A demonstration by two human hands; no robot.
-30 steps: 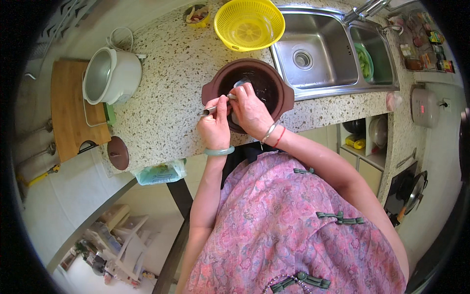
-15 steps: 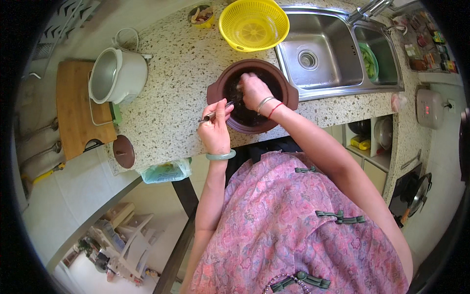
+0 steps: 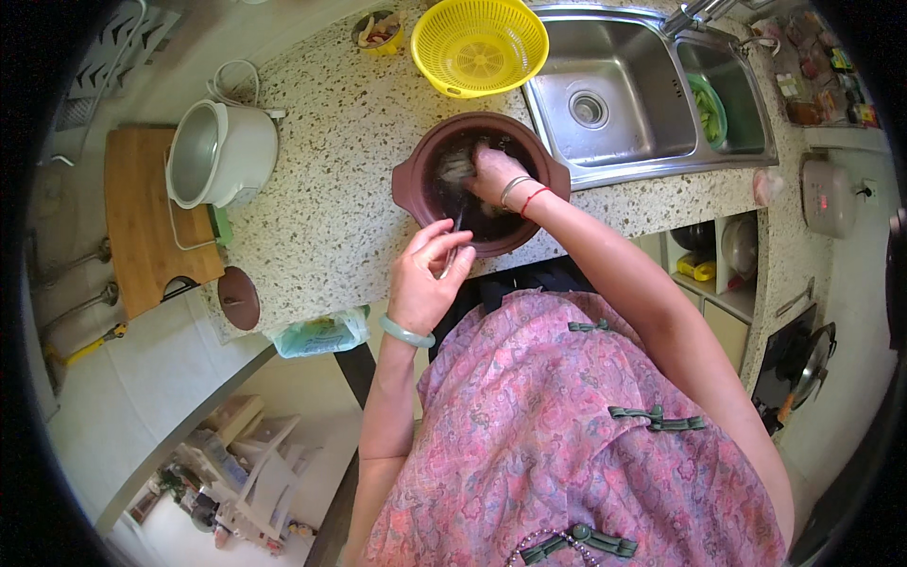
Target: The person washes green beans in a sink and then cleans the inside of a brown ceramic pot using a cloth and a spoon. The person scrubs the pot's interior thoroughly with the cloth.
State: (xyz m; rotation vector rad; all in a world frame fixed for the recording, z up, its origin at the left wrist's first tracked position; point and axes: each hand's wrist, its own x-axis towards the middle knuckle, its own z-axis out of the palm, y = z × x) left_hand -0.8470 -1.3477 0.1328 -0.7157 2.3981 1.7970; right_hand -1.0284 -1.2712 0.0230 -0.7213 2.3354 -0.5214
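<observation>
A brown two-handled pot (image 3: 406, 181) holding dark liquid stands on the counter in front of me. My right hand (image 3: 501, 178) reaches into it, fingers bent down and partly hidden in the liquid. By those fingertips shows a pale greyish lump (image 3: 456, 168), too blurred to name. At the pot's near-left rim, my left hand (image 3: 425, 279) closes its fingers on a slim metal utensil (image 3: 453, 248). The utensil's far end points into the pot, and its kind is unclear.
Beyond the pot sit a yellow colander (image 3: 480, 52) and a small yellow container of scraps (image 3: 380, 36). A double steel sink (image 3: 619, 104) is at the right. Leftward are a white cooker pot (image 3: 227, 151), a wooden board (image 3: 142, 222) and a brown lid (image 3: 238, 299).
My left hand has turned and tilted the metal utensil toward the pot, dropping slightly nearer me. My right hand has shifted a little right, and the pale lump shows more clearly.
</observation>
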